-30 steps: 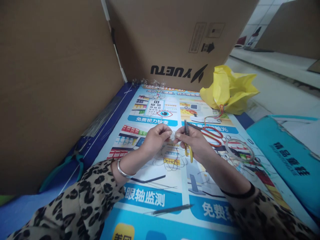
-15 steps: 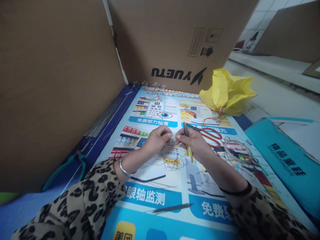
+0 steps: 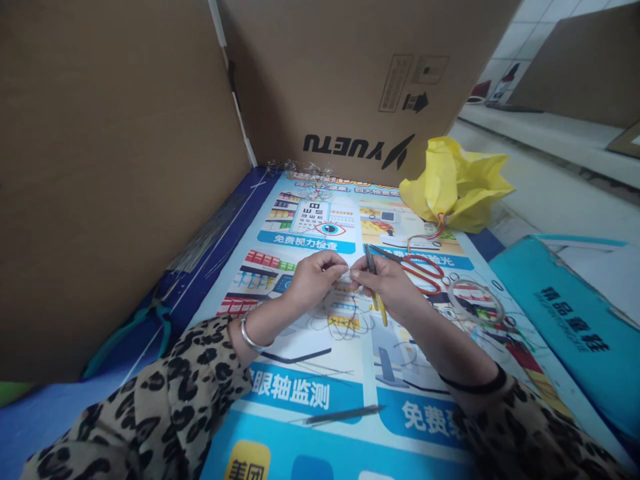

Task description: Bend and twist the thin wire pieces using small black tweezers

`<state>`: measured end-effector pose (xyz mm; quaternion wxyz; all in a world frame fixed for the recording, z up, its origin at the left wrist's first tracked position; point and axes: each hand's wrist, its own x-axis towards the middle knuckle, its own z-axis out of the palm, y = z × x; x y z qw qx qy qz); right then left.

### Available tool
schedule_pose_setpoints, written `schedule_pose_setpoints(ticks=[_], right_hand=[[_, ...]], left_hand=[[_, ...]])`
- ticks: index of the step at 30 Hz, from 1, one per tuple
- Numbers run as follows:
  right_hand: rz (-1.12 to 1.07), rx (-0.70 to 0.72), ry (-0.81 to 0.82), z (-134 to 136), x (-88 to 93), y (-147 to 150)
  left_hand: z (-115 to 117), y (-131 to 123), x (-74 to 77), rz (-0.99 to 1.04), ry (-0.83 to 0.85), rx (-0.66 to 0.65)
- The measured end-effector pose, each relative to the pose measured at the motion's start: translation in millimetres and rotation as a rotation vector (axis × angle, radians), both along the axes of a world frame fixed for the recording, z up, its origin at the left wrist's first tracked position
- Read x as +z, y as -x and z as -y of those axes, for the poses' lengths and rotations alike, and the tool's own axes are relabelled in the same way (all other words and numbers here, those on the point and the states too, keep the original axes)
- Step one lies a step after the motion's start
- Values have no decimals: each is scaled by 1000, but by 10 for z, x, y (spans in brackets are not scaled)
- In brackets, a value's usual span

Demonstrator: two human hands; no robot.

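Note:
My left hand is closed in a pinch on a thin wire piece bent into petal-like loops, which hangs below the fingertips over the printed sheet. My right hand is closed around small pliers with yellow handles; their dark jaws point away from me. The right thumb and forefinger also pinch close to the left fingertips, nearly meeting them. What lies exactly between the tips is too small to make out. Just beyond the right hand lie red-handled scissors.
Cardboard walls stand at the left and back. A yellow paper bundle, a clear ring-shaped coil and a turquoise box lie right. Teal-handled pliers lie left, wire strips in front, and wire shapes at the back.
My left fingertips have shifted slightly right, closer to the right ones. The pliers in my right hand have tilted a little. Everything else lies as before.

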<state>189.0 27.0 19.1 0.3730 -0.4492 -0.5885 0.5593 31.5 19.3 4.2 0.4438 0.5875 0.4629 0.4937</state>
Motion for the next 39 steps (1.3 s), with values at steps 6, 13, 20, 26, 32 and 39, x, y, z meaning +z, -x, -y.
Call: schedule_pose_setpoints(ticks=[6,13,20,26,32,39], right_hand=[[-85,-14,26,47,50,43],[-132,-44,2,58,21,54],[-49,-71,-65,-16,142,-81],[158,-165,-73,-22,111,-277],[211,-147,-113,-10,-38,-258],[693,-149,-500,28,-140,-232]], left_hand=[[58,-28,94,19,-23,61],[94,-74,76,88,-60,70],[90,-54,131,161,32,79],[48,4,151,342,182,33],[34,23,153,444,279,-6],[60,21,172,413,308,-35]])
